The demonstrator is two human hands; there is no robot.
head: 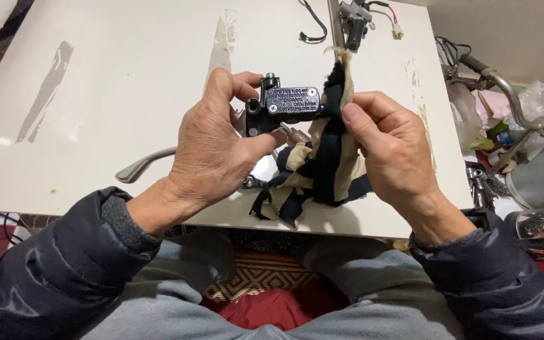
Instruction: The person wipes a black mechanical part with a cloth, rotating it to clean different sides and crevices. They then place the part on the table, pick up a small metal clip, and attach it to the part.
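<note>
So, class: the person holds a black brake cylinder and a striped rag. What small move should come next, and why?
Probably draw the striped rag along the right end of the black brake cylinder. The right hand pinches the rag against that end, while the left hand grips the cylinder above the white table, lever pointing left.

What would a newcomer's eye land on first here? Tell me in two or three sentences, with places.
At the centre, the left hand grips a black brake master cylinder with a silver lever sticking out to the left. Right beside it, the right hand presses a black-and-cream striped rag against the cylinder's end. Both are held above a white table.
</note>
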